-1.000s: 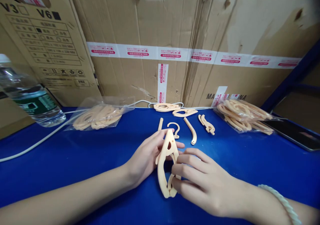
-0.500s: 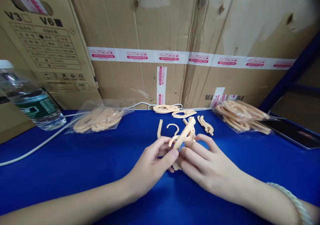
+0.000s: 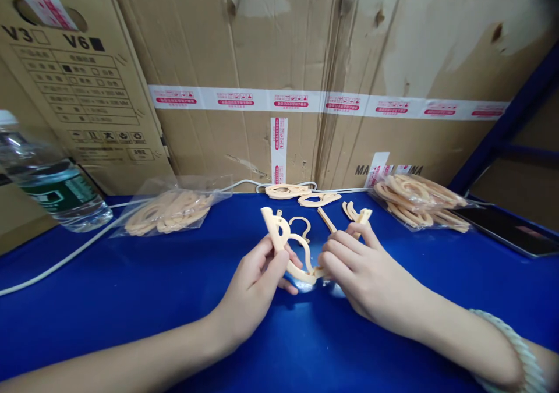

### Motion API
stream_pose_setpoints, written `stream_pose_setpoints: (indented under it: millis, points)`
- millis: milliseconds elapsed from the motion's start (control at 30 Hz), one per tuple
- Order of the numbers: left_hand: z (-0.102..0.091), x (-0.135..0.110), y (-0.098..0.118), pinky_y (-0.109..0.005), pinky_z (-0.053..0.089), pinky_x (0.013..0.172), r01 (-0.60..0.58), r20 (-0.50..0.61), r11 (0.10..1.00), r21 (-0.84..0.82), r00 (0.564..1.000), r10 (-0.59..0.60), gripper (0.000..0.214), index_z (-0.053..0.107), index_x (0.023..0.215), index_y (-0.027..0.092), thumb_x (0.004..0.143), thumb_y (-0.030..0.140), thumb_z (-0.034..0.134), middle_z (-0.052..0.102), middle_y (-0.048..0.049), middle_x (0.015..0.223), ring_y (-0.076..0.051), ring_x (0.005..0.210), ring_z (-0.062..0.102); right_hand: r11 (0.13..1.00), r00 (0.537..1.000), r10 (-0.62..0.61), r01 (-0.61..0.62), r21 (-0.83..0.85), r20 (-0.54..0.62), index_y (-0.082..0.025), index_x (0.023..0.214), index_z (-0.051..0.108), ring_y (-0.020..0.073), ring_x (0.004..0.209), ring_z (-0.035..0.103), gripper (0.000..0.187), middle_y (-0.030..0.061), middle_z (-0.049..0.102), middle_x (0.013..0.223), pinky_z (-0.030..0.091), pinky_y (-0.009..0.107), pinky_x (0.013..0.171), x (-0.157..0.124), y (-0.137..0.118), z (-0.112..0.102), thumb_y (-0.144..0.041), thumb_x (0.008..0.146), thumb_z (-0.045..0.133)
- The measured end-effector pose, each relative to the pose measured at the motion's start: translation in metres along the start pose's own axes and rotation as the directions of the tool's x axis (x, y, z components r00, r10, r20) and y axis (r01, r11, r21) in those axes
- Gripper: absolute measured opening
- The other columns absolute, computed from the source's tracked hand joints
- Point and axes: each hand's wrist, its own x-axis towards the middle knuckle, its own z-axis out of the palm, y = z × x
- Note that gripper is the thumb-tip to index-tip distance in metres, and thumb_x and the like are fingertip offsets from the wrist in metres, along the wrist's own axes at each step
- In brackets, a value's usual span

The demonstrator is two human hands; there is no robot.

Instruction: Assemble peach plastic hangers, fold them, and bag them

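A beige folding clothes hanger [image 3: 276, 236] is held up between both hands, its two arms spread into a wide V. My left hand [image 3: 255, 285] pinches the left arm, thumb in front and fingers behind. My right hand [image 3: 367, 271] is closed round the right arm, whose tip shows above the fingers; the rest of that arm is hidden. Just behind the hanger lie a loose beige hook [image 3: 308, 227] and a straight beige piece [image 3: 326, 220]. Other curved beige pieces [image 3: 348, 210] lie partly hidden behind my right hand.
Folded beige hangers [image 3: 287, 191] lie at the back of the blue table [image 3: 174, 300]. Bagged hangers stand left [image 3: 168, 212] and right [image 3: 419, 198]. A water bottle [image 3: 56, 189] is far left, a dark phone [image 3: 506, 230] far right. A white cable [image 3: 65, 271] runs along the left; cardboard [image 3: 236, 142] stands behind.
The hanger has gone from folded together to spread out. My left hand has tilted its arm up to the left, and my right hand has moved right with the other arm.
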Motion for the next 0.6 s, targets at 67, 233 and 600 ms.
stream_pose_setpoints:
  millis: [67,233,600]
  points:
    - [0.0002,-0.0007,0.0001,-0.025,0.061,0.062,-0.025,-0.005,1.000,0.002,1.000,0.025,0.025,0.063,0.087,0.015,0.092,0.039,0.056,0.062,-0.0032,0.087,-0.017,0.077,0.064,1.000,0.998,0.020,-0.021,0.020,0.057,-0.017,0.075,0.056,0.0191,0.067,0.049,0.028,0.0026,0.056,0.068,0.032,0.042,0.085,-0.0004,0.0025,0.0001,-0.002,0.086,0.034]
    - [-0.0001,-0.0005,-0.0001,-0.026,0.061,0.061,0.001,-0.021,1.000,0.000,1.000,-0.001,0.034,0.062,0.083,0.014,0.093,0.046,0.055,0.065,-0.0022,0.077,-0.015,0.065,0.068,0.999,0.999,-0.039,0.039,-0.008,0.023,-0.019,0.078,0.057,0.0183,0.062,0.044,0.031,0.0008,0.055,0.066,0.033,0.040,0.081,-0.0004,-0.0026,-0.0010,-0.005,0.090,0.032]
    - [-0.0021,0.0030,-0.0055,-0.025,0.058,0.048,0.084,-0.059,0.989,-0.124,0.994,-0.092,0.044,0.056,0.077,0.016,0.084,0.058,0.063,0.065,0.0000,0.062,-0.014,0.050,0.064,0.989,0.984,-0.141,0.136,-0.052,-0.107,-0.017,0.082,0.060,0.0165,0.064,0.047,0.035,0.0010,0.059,0.065,0.033,0.039,0.081,-0.0010,0.0009,-0.0025,-0.006,0.099,0.031]
